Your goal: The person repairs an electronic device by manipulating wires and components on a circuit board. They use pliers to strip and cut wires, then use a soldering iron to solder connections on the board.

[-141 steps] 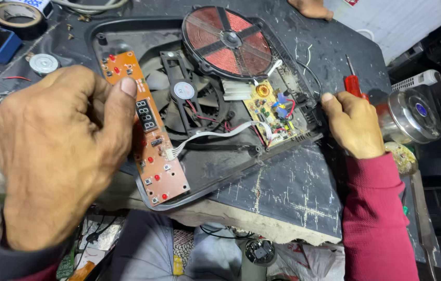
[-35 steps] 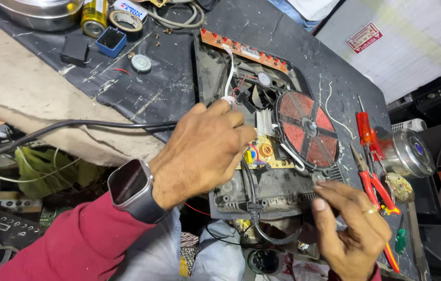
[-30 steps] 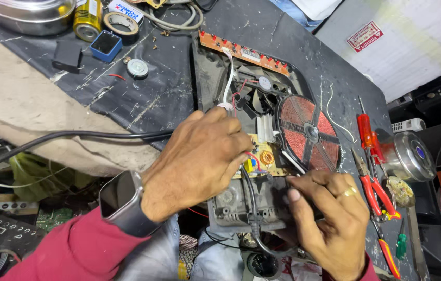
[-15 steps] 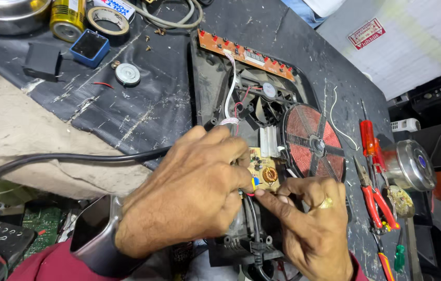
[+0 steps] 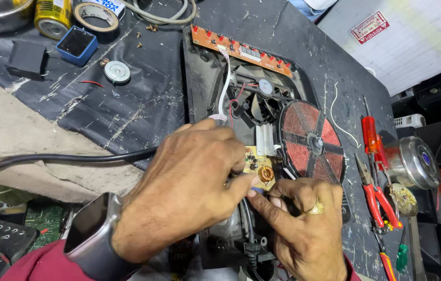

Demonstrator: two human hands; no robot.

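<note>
A small circuit board (image 5: 257,167) with a copper toroid coil sat inside the opened black cooker housing (image 5: 197,78), beside the red induction coil (image 5: 311,143). The left hand (image 5: 189,184) and right hand (image 5: 304,229) met over it, fingers (image 5: 262,200) pinched nearly shut on a small part at its edge. Red pliers (image 5: 379,200) lay on the bench (image 5: 127,109).
</note>
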